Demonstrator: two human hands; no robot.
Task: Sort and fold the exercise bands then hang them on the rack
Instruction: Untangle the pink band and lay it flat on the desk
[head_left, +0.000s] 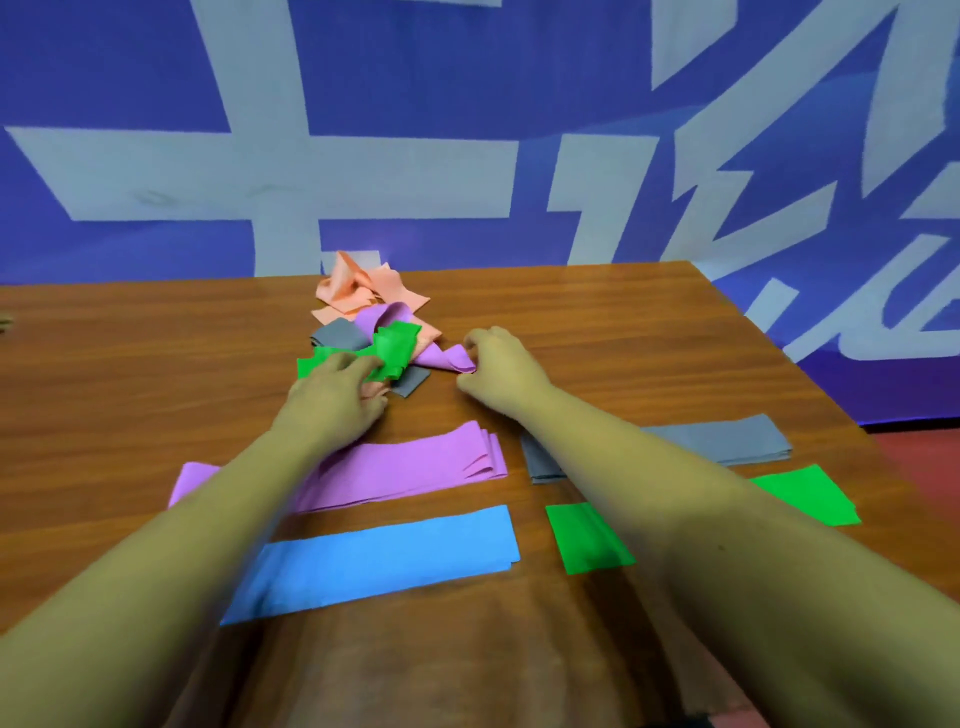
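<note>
Blue band (384, 556), grey band (727, 439), peach band (353, 286)

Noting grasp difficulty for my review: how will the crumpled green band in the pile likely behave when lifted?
Probably floppy: the crumpled green band lies bunched and creased. Likely light, since it looks thin. It may drag neighbours along, as it lies tangled over the purple band and grey band.

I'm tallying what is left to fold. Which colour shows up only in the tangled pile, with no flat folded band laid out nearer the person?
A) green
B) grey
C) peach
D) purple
C: the peach bands lie only in the tangled pile, while a folded purple band, a folded grey band and a folded green band lie flat nearer the person.
</note>
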